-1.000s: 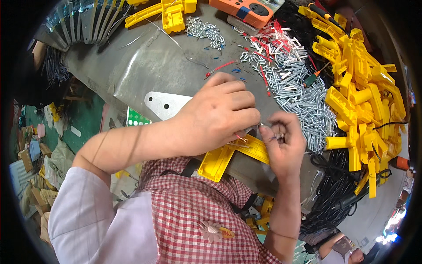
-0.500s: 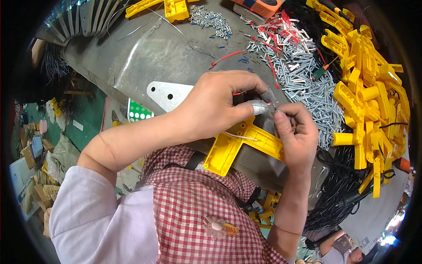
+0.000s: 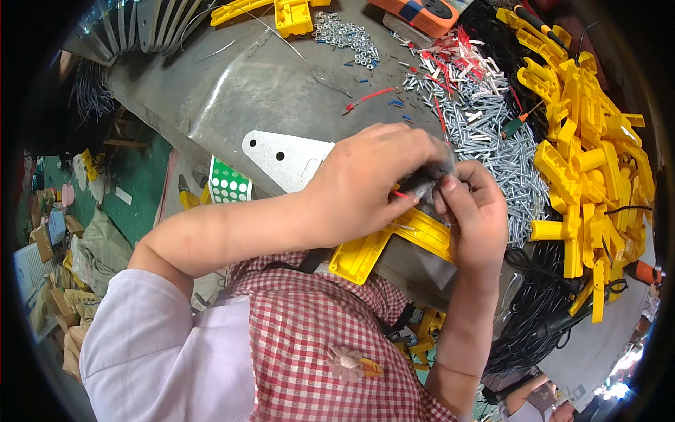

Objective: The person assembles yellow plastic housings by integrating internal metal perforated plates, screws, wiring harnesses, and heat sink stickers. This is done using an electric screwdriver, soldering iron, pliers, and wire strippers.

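Observation:
My left hand (image 3: 373,176) reaches across the worktop with its fingers bent in a pinch. A short piece of red wire (image 3: 400,194) sticks out between its thumb and fingers. Grey-white covering shows on those fingertips. Against them, my right hand (image 3: 478,207) is closed, thumb pressed to the curled fingers; what it pinches is hidden. Below both hands lies a yellow plastic housing half (image 3: 360,257), open side up, partly covered by the left hand. A silvery metal plate with holes (image 3: 288,158) lies beyond my left wrist.
Screws (image 3: 492,158) are heaped right of my hands, with red and white wire pieces (image 3: 457,60) behind. Yellow housings (image 3: 580,162) pile up at far right, above black cables (image 3: 531,323). Nuts (image 3: 344,36) lie at the back, near an orange device (image 3: 422,14). A screwdriver (image 3: 514,126) rests among the screws.
My hands have come closer together and the fingertips now overlap. The left hand has shifted slightly right and covers more of the yellow housing. The whole view has moved a little.

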Demonstrator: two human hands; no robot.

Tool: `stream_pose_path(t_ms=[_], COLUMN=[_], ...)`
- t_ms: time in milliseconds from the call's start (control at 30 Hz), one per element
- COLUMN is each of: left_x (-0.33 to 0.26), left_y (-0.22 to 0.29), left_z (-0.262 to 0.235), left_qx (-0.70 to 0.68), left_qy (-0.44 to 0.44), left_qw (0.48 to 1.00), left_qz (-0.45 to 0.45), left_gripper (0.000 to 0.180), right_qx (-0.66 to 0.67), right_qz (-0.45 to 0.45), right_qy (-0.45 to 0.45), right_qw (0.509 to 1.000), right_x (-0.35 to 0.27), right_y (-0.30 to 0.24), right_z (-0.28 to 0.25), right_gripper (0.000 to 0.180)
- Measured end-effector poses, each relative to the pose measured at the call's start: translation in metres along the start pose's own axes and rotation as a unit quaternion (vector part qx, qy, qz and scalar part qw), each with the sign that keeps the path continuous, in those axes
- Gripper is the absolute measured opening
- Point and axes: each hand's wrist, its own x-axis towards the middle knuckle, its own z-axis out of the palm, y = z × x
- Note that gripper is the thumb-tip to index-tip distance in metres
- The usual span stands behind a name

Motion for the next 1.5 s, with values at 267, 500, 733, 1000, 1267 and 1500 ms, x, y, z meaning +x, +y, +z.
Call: stream_pose_path(t_ms=[267, 500, 733, 1000, 1267, 1500], left_x=[0.008, 0.024, 0.025, 0.029, 0.031, 0.023], left_y=[-0.001, 0.0, 0.004, -0.001, -0.011, -0.009], left_z=[-0.005, -0.02, -0.018, -0.007, -0.01, -0.018], left_qx=[0.176, -0.04, -0.154, -0.093, 0.077, 0.066], left_qy=[-0.036, -0.198, -0.206, -0.066, -0.078, -0.174], left_qw=[0.969, 0.977, 0.943, 0.982, 0.993, 0.977], left_qz=[0.167, -0.065, -0.212, -0.151, 0.047, 0.106], left_gripper=[0.041, 0.044, 0.048, 0.036, 0.04, 0.055], right_qx=[-0.199, -0.357, -0.39, -0.212, -0.288, -0.32], right_qz=[-0.065, -0.11, -0.177, -0.07, -0.049, -0.173], right_qy=[0.088, 0.05, 0.005, 0.037, -0.028, -0.006], right_qw=[0.974, 0.926, 0.903, 0.974, 0.956, 0.932], right_x=[-0.005, -0.012, -0.002, 0.01, 0.012, 0.014], right_y=[0.006, -0.014, -0.01, -0.014, -0.014, 0.0], right_z=[0.005, -0.001, -0.013, -0.007, -0.008, -0.011], right_gripper=[0.009, 0.005, 0.01, 0.018, 0.014, 0.01])
